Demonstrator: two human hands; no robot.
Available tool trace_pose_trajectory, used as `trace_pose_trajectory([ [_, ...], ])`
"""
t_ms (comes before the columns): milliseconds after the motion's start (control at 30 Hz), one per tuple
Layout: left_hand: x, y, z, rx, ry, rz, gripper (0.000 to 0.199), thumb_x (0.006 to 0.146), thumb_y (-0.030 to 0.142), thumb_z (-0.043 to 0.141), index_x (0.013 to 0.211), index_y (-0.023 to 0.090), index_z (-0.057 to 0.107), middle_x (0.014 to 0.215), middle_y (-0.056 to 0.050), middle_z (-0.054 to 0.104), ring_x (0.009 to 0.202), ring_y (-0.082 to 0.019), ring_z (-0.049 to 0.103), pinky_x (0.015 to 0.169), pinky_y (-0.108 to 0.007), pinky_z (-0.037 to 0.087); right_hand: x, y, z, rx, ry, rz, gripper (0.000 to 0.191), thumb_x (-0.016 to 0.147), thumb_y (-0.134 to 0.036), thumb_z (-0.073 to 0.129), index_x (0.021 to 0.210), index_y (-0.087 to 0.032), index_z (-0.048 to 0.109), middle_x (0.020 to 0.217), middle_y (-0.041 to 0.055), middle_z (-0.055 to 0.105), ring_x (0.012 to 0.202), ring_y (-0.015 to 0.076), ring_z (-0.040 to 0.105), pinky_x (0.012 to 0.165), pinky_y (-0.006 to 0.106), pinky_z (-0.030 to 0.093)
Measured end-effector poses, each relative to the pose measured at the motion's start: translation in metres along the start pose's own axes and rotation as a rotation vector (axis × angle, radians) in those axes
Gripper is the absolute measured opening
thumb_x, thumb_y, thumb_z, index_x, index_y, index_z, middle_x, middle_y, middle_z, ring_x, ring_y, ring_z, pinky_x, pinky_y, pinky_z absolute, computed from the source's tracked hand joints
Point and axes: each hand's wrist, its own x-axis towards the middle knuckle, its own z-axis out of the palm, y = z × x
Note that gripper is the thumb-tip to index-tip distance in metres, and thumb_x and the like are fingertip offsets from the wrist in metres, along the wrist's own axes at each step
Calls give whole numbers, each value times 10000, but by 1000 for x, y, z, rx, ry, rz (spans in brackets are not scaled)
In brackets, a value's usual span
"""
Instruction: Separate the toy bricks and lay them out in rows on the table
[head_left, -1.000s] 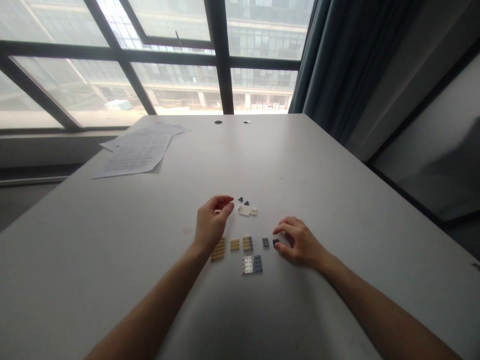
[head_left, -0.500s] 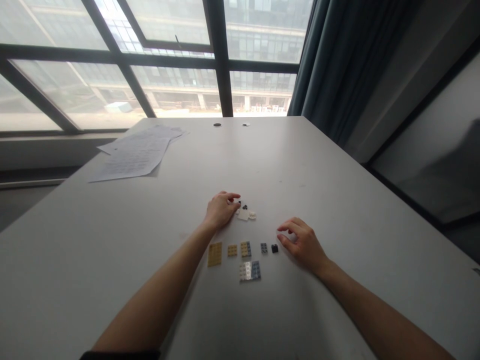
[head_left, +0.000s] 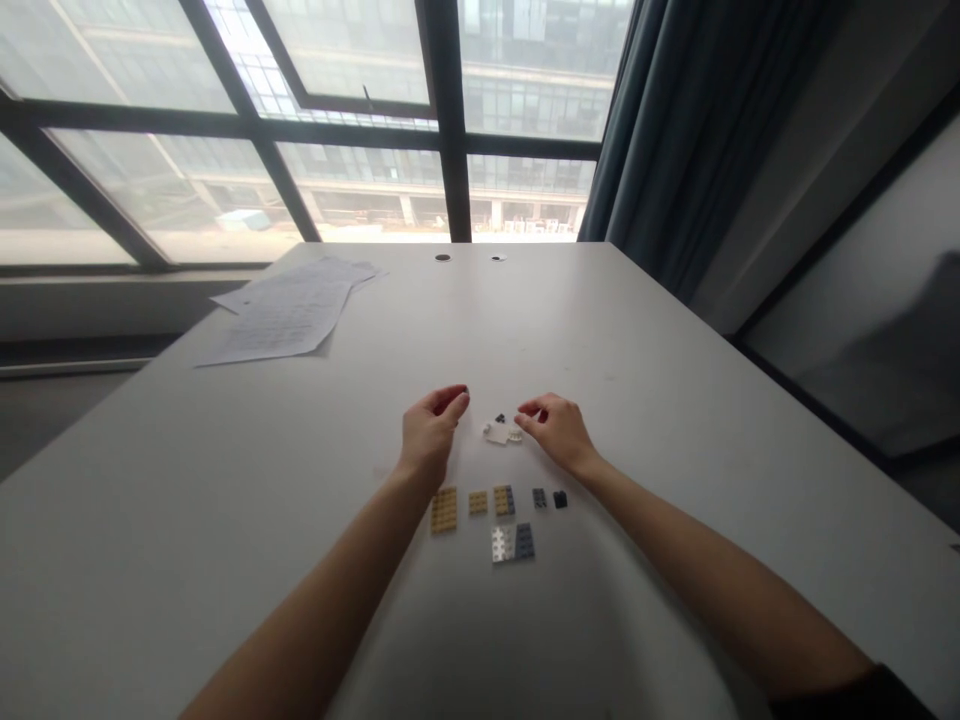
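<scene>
My left hand (head_left: 429, 428) is raised with thumb and fingertips pinched on a small black brick (head_left: 466, 389), of which only a dark tip shows. Just right of the white pieces is my right hand (head_left: 555, 425), thumb and fingers curved and slightly apart, with nothing visible between them. Between the hands lie a flat white plate (head_left: 496, 434), a studded white piece (head_left: 515, 435) and a small black piece (head_left: 500, 418). Closer to me sits a row: a large tan plate (head_left: 444, 510), a smaller tan plate (head_left: 478, 503), a tan-and-grey plate (head_left: 504, 500), a dark grey plate (head_left: 539, 498) and a black brick (head_left: 560, 499).
A light-and-dark grey plate (head_left: 513, 543) lies in front of the row. Paper sheets (head_left: 281, 318) rest on the white table (head_left: 660, 400) at the far left. Two round holes are near its far edge, below the window (head_left: 360, 185). A curtain (head_left: 637, 130) hangs at right.
My left hand has lifted a small black brick off the table and drawn slightly left. My right hand has moved left and away from me to the white pieces. The view has shifted slightly.
</scene>
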Motion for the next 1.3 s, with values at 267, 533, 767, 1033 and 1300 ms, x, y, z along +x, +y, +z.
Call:
trace_pose_trajectory([
  [267,-47,23,-35,-819,-25,-388,174,691,199,748,837,153,663,706,0,613,582,-70,541,540,-181,431,27,-18,28,-150,-64,68,175,734,-359,654,735,-208,742,786,78,733,794,225,657,775,320,458],
  [533,-58,17,-38,-884,-86,-417,92,759,182,686,841,180,645,729,23,603,593,-54,535,545,-177,442,30,-19,30,-8,-77,21,65,670,-220,673,626,-185,704,879,118,725,908,254,631,864,365,428],
  [767,-71,17,-37,-941,-111,-447,186,698,197,745,859,174,655,746,16,594,596,-60,522,527,-181,433,8,-23,6,407,-80,67,409,894,-427,392,901,-148,692,830,91,712,642,150,622,620,283,495],
  [1033,-95,31,-22,-274,-257,-103,183,749,303,677,897,199,656,694,11,568,608,-111,497,592,-248,430,-47,-20,-29,1216,-159,263,232,718,-409,642,717,-178,669,653,12,633,519,102,491,519,243,426],
  [1300,-133,20,6,824,-580,573,141,842,189,557,927,239,658,854,-51,628,867,-233,504,794,-375,378,-118,30,-53,58,-55,-398,71,789,-249,635,780,-214,696,780,41,675,734,178,572,708,327,442],
])
